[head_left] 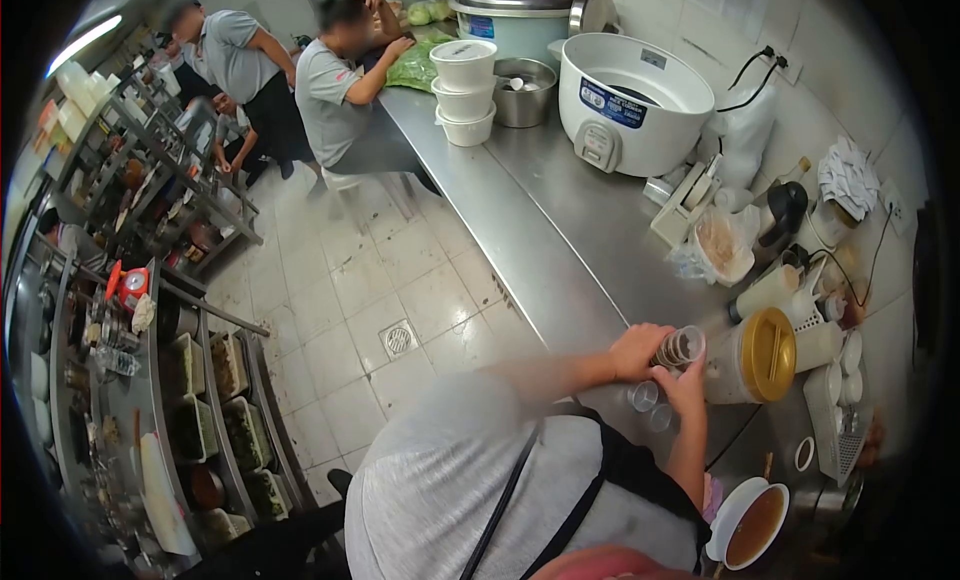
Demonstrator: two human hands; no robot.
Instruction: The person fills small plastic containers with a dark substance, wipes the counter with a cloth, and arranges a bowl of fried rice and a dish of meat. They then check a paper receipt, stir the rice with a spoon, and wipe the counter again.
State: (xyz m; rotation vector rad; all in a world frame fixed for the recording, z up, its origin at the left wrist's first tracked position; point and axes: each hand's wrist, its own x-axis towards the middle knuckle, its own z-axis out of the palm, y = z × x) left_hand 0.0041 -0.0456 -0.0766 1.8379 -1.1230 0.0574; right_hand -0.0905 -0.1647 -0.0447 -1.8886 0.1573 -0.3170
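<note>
A stack of small clear plastic cups (681,347) is held between both hands over the steel counter. My left hand (640,350) wraps its fingers round the far side of the stack. From the near side, my right hand (684,388) closes on the same cups, its fingers partly hidden. Just below the hands, two loose clear cups stand on the counter, one cup (643,396) by my wrist and another cup (661,417) nearer to me. A large container with a gold lid (767,354) is right beside my right hand.
A bowl of brown sauce (752,525) sits near my body. Farther along the steel counter (520,200) are a rice cooker (630,110), a steel pot (525,92) and stacked white tubs (466,95). A seated person (350,100) leans on the far end. Shelves (150,380) stand behind me.
</note>
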